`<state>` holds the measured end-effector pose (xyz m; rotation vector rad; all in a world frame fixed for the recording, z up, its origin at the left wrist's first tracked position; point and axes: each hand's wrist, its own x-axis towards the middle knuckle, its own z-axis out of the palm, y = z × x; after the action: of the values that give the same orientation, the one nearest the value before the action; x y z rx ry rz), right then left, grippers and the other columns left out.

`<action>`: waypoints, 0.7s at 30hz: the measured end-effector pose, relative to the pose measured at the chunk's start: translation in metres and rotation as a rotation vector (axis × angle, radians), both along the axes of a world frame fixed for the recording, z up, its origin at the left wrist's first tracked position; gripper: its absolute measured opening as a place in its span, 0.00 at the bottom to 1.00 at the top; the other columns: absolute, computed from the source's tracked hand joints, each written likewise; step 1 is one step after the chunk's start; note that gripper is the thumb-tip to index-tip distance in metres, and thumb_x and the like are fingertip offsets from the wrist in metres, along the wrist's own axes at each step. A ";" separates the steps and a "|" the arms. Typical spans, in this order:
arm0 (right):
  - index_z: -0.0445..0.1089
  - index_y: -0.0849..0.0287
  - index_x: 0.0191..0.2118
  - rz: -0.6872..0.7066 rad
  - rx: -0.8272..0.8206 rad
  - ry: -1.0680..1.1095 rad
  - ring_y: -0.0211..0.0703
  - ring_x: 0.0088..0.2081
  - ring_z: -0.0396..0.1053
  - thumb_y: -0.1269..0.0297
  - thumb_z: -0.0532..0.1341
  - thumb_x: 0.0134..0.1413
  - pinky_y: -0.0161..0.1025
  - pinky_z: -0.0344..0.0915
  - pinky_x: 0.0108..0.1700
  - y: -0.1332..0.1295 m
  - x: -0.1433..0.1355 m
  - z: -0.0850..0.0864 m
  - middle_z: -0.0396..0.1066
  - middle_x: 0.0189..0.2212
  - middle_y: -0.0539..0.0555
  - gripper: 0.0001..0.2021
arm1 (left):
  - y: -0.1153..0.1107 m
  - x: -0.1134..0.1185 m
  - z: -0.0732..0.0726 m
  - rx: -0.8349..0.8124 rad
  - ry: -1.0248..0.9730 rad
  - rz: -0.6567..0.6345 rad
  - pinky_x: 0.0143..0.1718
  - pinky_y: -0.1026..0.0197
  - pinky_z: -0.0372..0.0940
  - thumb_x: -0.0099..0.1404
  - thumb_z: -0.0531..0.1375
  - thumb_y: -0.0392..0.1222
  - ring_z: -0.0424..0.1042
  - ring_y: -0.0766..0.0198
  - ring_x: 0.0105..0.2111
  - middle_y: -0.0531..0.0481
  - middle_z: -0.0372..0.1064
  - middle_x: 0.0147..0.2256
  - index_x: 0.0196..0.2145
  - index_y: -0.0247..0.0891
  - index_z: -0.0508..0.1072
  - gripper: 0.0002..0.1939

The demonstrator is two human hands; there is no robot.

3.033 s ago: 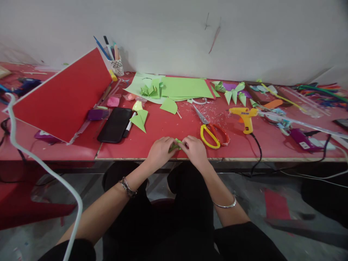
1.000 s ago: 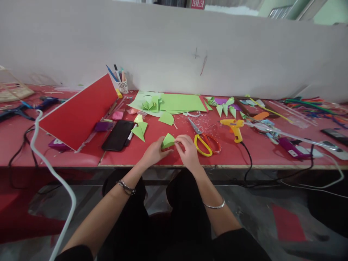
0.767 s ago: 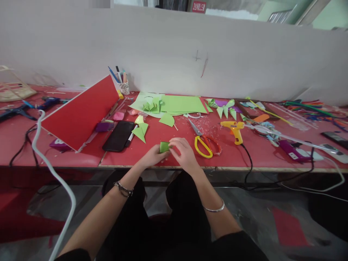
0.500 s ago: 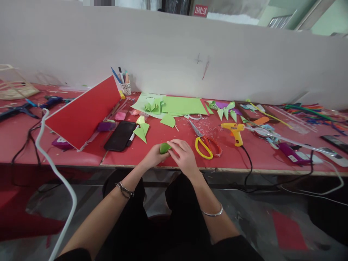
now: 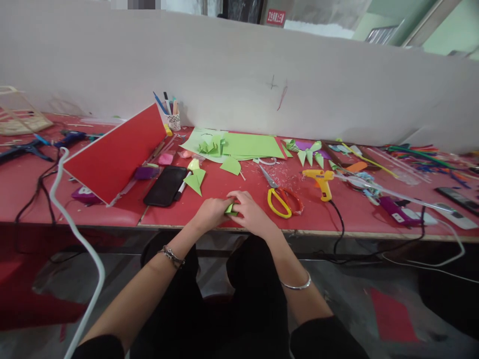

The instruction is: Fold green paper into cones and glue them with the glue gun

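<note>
A small piece of green paper (image 5: 231, 210) sits between my two hands near the table's front edge, mostly hidden by fingers. My left hand (image 5: 213, 213) is closed on its left side. From the right, my right hand (image 5: 247, 212) grips the same paper with bent fingers. Beyond them lie a cut green paper piece (image 5: 231, 165) with a rounded edge and a folded green paper piece (image 5: 195, 181). To the right of my hands, scissors (image 5: 280, 202) with yellow and red handles rest on the table.
A yellow glue gun (image 5: 321, 182) stands on the right, its black cord dropping over the edge. A black phone (image 5: 165, 186) and a leaning red board (image 5: 116, 154) are on the left. Green sheets (image 5: 254, 145) and paper cones (image 5: 309, 156) lie behind. A white cable (image 5: 75, 229) hangs at left.
The green paper has gone from a rolled shape in plain sight to being mostly covered by my fingers. My hands have turned inward around it and sit slightly lower.
</note>
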<state>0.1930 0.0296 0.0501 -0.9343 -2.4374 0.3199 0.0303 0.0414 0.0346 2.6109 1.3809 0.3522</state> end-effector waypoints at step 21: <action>0.71 0.60 0.34 0.296 -0.298 -0.054 0.42 0.52 0.58 0.69 0.58 0.51 0.42 0.58 0.53 0.000 0.012 0.031 0.60 0.50 0.57 0.05 | -0.007 -0.023 -0.003 -0.975 -0.689 -0.220 0.13 0.71 0.54 0.48 0.65 0.46 0.61 0.72 0.10 0.56 0.61 0.10 0.17 0.32 0.65 0.16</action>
<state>0.2047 0.0299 0.0806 -0.7018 -2.6248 0.7889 0.0068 0.0343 0.0314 1.5791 0.7243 0.3648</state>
